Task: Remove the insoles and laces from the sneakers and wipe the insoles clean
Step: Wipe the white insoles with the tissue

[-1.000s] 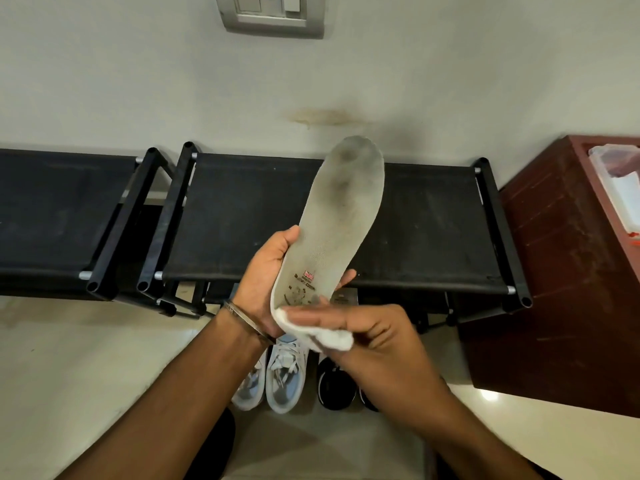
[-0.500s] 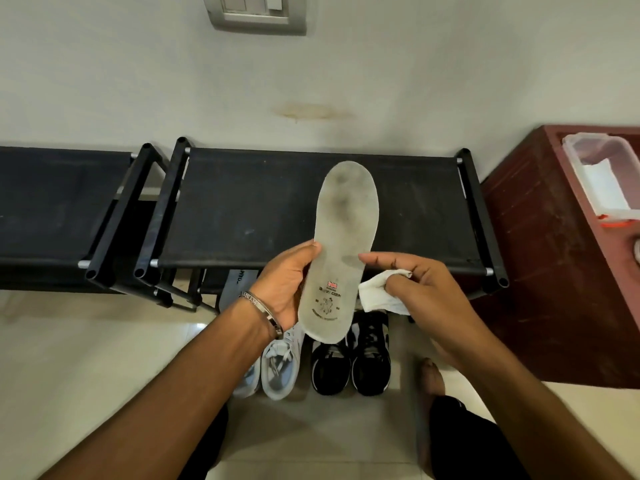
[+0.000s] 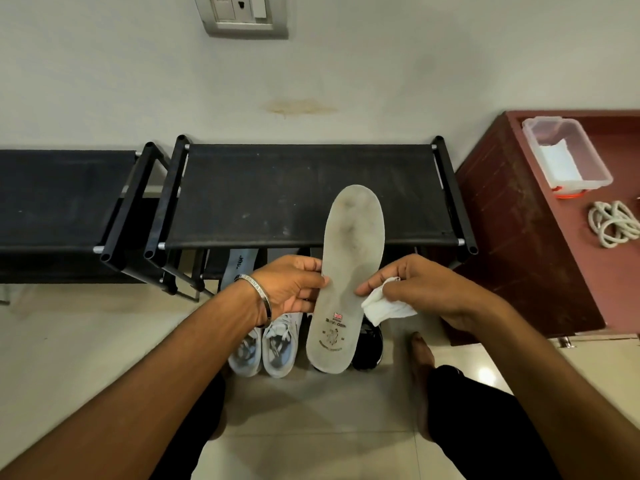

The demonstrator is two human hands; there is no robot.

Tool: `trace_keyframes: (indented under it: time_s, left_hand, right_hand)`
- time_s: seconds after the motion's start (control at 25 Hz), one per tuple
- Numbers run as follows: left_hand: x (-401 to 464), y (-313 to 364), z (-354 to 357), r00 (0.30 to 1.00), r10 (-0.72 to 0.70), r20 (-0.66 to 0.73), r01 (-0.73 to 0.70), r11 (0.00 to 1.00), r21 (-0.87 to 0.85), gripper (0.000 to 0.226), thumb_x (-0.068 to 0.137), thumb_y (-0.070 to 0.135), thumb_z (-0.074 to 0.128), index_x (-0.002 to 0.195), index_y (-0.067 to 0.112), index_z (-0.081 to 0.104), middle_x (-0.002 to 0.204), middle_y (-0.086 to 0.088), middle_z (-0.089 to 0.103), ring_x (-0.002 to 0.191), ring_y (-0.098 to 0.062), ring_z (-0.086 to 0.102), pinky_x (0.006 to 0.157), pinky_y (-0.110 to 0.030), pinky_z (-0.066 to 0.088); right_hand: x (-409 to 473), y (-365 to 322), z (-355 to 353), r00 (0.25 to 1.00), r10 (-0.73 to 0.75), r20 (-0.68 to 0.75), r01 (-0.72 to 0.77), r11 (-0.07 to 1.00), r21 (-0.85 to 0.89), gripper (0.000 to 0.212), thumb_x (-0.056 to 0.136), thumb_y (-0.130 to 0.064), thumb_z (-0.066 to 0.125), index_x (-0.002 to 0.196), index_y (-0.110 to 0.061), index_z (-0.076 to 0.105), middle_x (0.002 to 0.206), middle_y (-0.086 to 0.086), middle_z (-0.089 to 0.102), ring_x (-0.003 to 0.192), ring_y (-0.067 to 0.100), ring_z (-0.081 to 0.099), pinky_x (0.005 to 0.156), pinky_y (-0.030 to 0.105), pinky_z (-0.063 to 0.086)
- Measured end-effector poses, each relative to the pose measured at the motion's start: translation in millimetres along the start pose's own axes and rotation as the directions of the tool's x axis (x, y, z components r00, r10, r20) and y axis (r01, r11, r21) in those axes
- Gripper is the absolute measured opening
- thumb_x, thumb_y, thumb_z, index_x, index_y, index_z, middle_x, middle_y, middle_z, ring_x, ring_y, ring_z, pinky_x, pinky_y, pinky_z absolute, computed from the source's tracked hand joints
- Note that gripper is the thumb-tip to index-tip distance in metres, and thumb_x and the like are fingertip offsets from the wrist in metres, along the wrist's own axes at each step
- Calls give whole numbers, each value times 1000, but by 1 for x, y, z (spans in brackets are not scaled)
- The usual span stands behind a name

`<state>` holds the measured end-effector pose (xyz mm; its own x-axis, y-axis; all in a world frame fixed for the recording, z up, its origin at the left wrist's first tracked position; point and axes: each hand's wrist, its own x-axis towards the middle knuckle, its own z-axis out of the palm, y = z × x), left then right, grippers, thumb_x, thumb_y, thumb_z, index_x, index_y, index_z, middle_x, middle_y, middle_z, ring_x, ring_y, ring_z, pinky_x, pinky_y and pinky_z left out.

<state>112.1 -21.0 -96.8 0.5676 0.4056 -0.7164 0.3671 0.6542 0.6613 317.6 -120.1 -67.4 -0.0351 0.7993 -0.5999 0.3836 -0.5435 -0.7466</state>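
The insole [image 3: 348, 282] you hold carries a small red, white and blue flag mark near its heel, with lines of dark print and a small emblem below it; the lettering is too small to read. A grey strip [image 3: 239, 266] under the black shoe rack [image 3: 304, 195] bears dark letters, not legible either.

Your left hand [image 3: 292, 289] pinches the insole's left edge at mid-length, thumb on the face, fingers curled behind. Your right hand [image 3: 420, 289] sits just beside the right edge, its fingers bunched around a crumpled white wipe [image 3: 386, 308], forefinger tip at the insole's rim.

The insole is flat, long and round-ended, pale grey and smudged dark toward the toe, which points up over the rack's fabric shelf. Beneath it on the glossy tile stand white sneakers [image 3: 263, 344] and a black pair [image 3: 369, 344]. On the reddish wooden cabinet [image 3: 519, 237] lie coiled white laces [image 3: 613, 227] and a clear plastic box [image 3: 568, 155].
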Motion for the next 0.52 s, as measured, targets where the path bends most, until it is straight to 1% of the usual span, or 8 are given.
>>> trace_keyframes:
  time_s: [0.12, 0.2, 0.36, 0.44, 0.52]
  left_hand:
    - [-6, -8, 4, 997, -54, 53, 51, 997, 59, 26, 93, -1, 57, 117, 3, 63, 107, -16, 72, 85, -20, 73, 76, -33, 61]
    - [-7, -16, 9, 994, -87, 59, 80, 991, 111, 27, 92, -1, 58, 118, 3, 62, 109, -16, 71, 89, -22, 72, 76, -34, 61]
    - [-8, -37, 22, 986, -157, 63, 143, 973, 183, 24, 92, -2, 57, 116, 4, 62, 111, -18, 70, 93, -24, 71, 82, -37, 59]
    - [-7, -47, 26, 980, -188, 61, 170, 961, 217, 22, 93, -3, 56, 113, 4, 62, 106, -16, 71, 89, -23, 71, 82, -37, 59]
    - [-4, -55, 31, 975, -217, 55, 198, 950, 240, 21, 94, -4, 54, 112, 3, 62, 97, -12, 72, 82, -19, 71, 76, -33, 60]
  right_hand:
    - [-11, 7, 1, 997, 23, 80, -23, 1000, -3, 37, 88, 0, 50, 96, -20, 80, 100, -4, 75, 96, 12, 69, 96, 37, 54]
    - [-15, 15, 3, 990, 40, 135, -37, 999, -20, 36, 88, 0, 50, 97, -18, 80, 102, -2, 75, 99, 14, 69, 98, 40, 53]
    - [-22, 33, 12, 969, 75, 236, -63, 996, -59, 34, 79, -10, 53, 100, -19, 79, 107, 4, 74, 107, 26, 66, 100, 51, 49]
    - [-23, 41, 18, 958, 98, 271, -78, 994, -83, 35, 82, -5, 51, 101, -16, 78, 108, 10, 73, 109, 35, 64, 98, 53, 47]
    - [-22, 48, 23, 948, 127, 291, -92, 987, -132, 37, 85, 1, 48, 102, -15, 78, 108, 12, 73, 110, 36, 63, 96, 50, 49]
